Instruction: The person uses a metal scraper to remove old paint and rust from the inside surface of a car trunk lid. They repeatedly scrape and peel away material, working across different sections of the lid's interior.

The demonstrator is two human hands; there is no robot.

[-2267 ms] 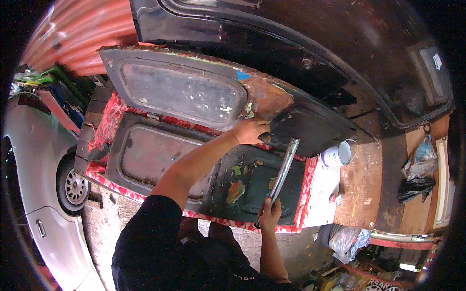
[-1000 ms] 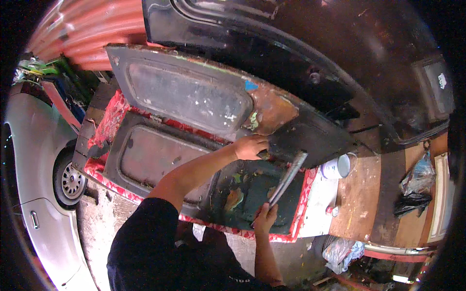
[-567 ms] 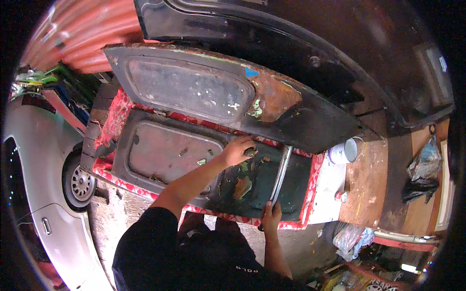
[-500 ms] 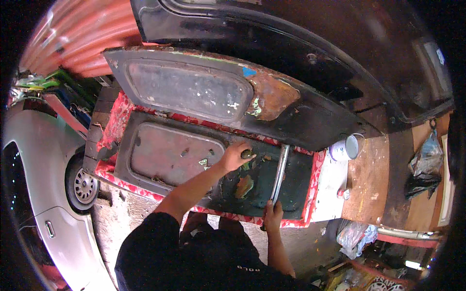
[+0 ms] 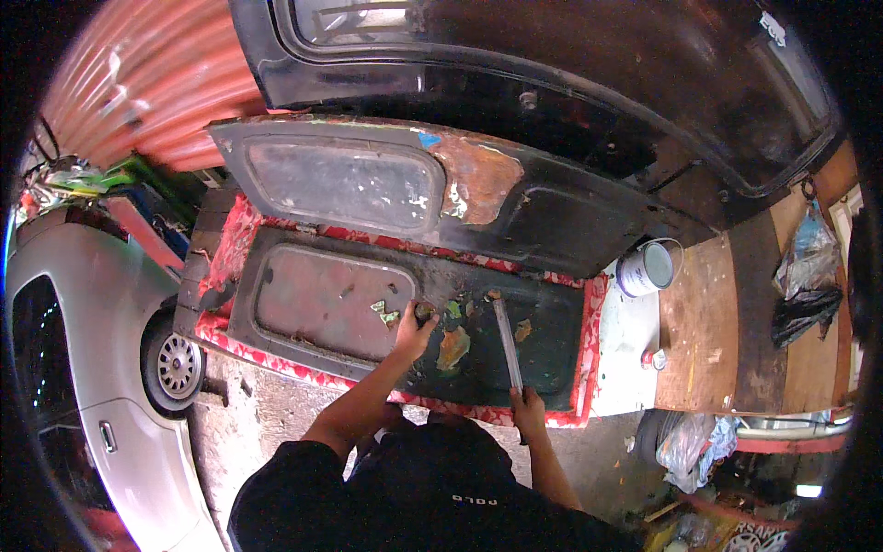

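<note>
A dark vehicle panel (image 5: 552, 322) with a reddish-brown recessed area lies flat on red-and-white patterned cloth (image 5: 596, 313). My left hand (image 5: 412, 339) is at the middle of the panel, fingers closed around a small, dark, roundish lump (image 5: 425, 311) of a kind I cannot make out. In my right hand (image 5: 528, 412), by the panel's near edge, is the dark end of a long silver metal bar (image 5: 508, 345). It points away from me over the panel. A rusty brown patch (image 5: 453, 350) and smaller flakes show between my hands.
A second dark panel (image 5: 589, 225) with a rusted patch leans behind the flat one. Above it hangs a large dark vehicle part (image 5: 460, 83). At right are a paint bucket (image 5: 647, 269), a small can (image 5: 653, 359) and a hanging plastic bag (image 5: 808, 276). A silver car (image 5: 101, 368) stands at left.
My left hand has moved left and closer to me with the dark lump. The bar's far end has swung left. The whole view has also shifted somewhat.
</note>
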